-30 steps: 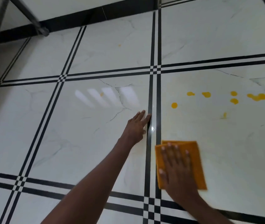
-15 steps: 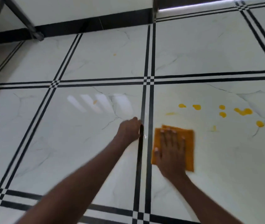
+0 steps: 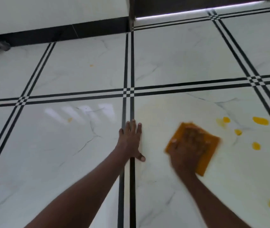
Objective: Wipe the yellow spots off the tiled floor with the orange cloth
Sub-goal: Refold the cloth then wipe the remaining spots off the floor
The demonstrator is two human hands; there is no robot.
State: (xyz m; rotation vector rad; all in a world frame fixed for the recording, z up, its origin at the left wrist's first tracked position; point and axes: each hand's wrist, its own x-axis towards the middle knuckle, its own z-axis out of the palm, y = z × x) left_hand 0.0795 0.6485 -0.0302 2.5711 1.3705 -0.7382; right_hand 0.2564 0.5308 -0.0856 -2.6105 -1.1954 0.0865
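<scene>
Your left hand (image 3: 131, 140) lies flat on the floor (image 3: 65, 162), fingers straight and together, thumb stretched out to the side. It rests across the double black line (image 3: 125, 186) that runs away from you between two tiles, the fingertips reaching past the line's far stretch and the thumb just over its right stripe.

Your right hand (image 3: 188, 148) presses down on the cloth (image 3: 208, 155), fingers spread over it; the hand is blurred, so the exact lie of each finger is hard to read. The cloth sits folded into a tilted square on the tile right of the black line, well apart from your left hand.

Spots (image 3: 260, 120) lie scattered on the same tile, right of the cloth and towards the floor's right edge: a large oval one beyond the cloth, a small round one beside a pale yellow smear (image 3: 220, 123), several more running down the right side, and a larger blotch near the lower right corner. None touches the cloth. Two faint small spots sit on the tiles left of the line, one near a bright reflection (image 3: 80, 112).

A dark skirting (image 3: 65, 32) runs along the floor's far edge.
</scene>
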